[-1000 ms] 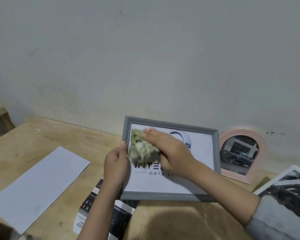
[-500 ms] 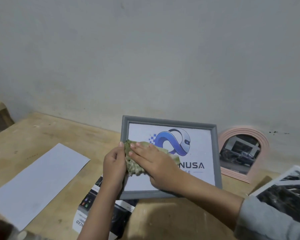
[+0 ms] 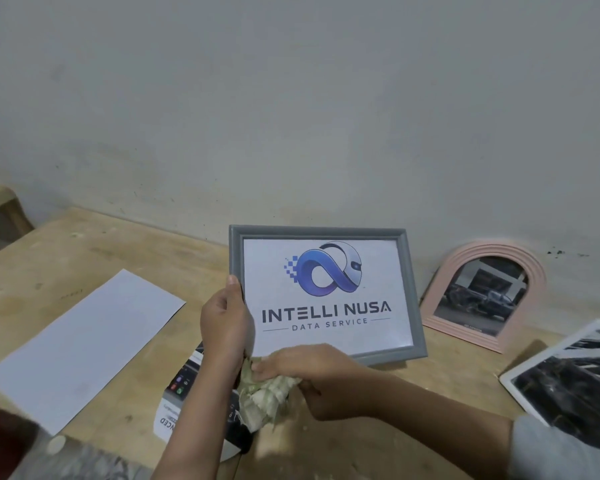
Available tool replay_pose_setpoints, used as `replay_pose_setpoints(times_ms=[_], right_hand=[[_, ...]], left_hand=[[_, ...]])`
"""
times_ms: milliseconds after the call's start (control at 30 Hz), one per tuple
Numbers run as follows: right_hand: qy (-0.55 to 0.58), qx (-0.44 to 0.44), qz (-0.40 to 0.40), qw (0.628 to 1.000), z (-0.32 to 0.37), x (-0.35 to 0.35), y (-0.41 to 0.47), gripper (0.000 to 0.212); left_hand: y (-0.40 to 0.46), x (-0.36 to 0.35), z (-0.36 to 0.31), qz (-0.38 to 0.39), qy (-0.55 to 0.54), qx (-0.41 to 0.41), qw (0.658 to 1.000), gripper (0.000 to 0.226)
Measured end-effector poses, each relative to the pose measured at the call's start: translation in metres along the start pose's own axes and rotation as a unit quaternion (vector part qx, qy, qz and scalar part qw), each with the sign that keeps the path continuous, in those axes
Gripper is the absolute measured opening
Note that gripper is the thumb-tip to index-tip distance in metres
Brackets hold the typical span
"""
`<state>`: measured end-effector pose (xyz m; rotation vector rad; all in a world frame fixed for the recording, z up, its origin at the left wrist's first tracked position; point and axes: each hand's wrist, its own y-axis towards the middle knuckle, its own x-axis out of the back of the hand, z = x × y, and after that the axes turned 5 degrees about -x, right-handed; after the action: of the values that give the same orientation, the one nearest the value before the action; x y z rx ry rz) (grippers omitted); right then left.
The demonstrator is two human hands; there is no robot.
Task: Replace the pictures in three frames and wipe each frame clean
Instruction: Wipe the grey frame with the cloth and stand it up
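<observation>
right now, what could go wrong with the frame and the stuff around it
1. The grey frame stands tilted, steadied only by the left hand on its left edge; a hard wipe could tip or slide it.
2. The right hand works the cloth along the bottom edge, so the frame might skid toward the pink frame leaning on the wall beside it.
3. The cloth hangs over the printed sheet below and may drag or smudge it.

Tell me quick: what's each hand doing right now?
Left hand: grips the left edge of the grey frame, holding it up.
Right hand: clutches the crumpled cloth at the frame's lower left corner.
</observation>
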<state>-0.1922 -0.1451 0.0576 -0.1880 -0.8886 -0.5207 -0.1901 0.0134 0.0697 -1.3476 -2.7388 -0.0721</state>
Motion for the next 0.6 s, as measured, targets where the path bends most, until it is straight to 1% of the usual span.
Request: replay_pose_setpoints(times_ms=[67,100,133,167,200,233,267,300,333,400,433,467,533,600], right_hand=[[0.068,-0.092,0.077,0.99,0.003,0.021,0.005,0.055],[0.101,-0.124,0.101,0.982,0.001,0.033,0.008,0.053],[0.123,-0.139,0.089,0.979,-0.001,0.043,0.011,0.054],[0.134,-0.146,0.051,0.979,0.0,0.054,0.014,0.055],[0.128,-0.14,-0.008,0.982,0.0,0.064,0.017,0.057],[0.101,-0.122,-0.075,0.985,-0.002,0.073,0.022,0.06],[0.049,-0.089,-0.137,0.985,-0.005,0.08,0.027,0.064],[-0.016,-0.056,-0.184,0.981,-0.011,0.083,0.033,0.069],[-0.082,-0.027,-0.204,0.975,-0.016,0.084,0.04,0.073],[-0.203,0.011,-0.188,0.961,-0.026,0.079,0.053,0.08],[-0.244,0.027,-0.182,0.952,-0.03,0.073,0.057,0.083],[-0.263,0.036,-0.178,0.948,-0.032,0.065,0.058,0.085],[-0.264,0.044,-0.169,0.949,-0.035,0.047,0.055,0.088],[-0.264,0.062,-0.16,0.949,-0.033,0.028,0.048,0.083]], left_hand=[[-0.002,0.0,-0.001,-0.001,0.004,-0.002,1.0,0.051],[-0.002,0.0,-0.003,0.0,0.007,-0.009,1.0,0.05],[-0.001,0.0,-0.004,0.001,0.01,-0.018,1.0,0.05],[0.002,0.001,-0.004,0.002,0.012,-0.028,1.0,0.05],[0.004,0.002,-0.004,0.005,0.013,-0.04,0.999,0.05],[0.005,0.003,-0.004,0.01,0.014,-0.053,0.998,0.05],[0.005,0.003,-0.004,0.017,0.019,-0.062,0.998,0.05],[0.005,0.003,-0.004,0.022,0.024,-0.07,0.997,0.05],[0.004,0.002,-0.004,0.027,0.029,-0.075,0.996,0.05],[0.0,-0.001,-0.008,0.032,0.035,-0.085,0.995,0.05],[0.0,-0.002,-0.008,0.034,0.03,-0.083,0.996,0.049],[0.001,-0.002,-0.007,0.033,0.019,-0.076,0.996,0.048],[0.004,0.001,-0.002,0.021,-0.005,-0.064,0.998,0.05],[0.007,0.004,0.002,0.011,-0.021,-0.053,0.998,0.057]])
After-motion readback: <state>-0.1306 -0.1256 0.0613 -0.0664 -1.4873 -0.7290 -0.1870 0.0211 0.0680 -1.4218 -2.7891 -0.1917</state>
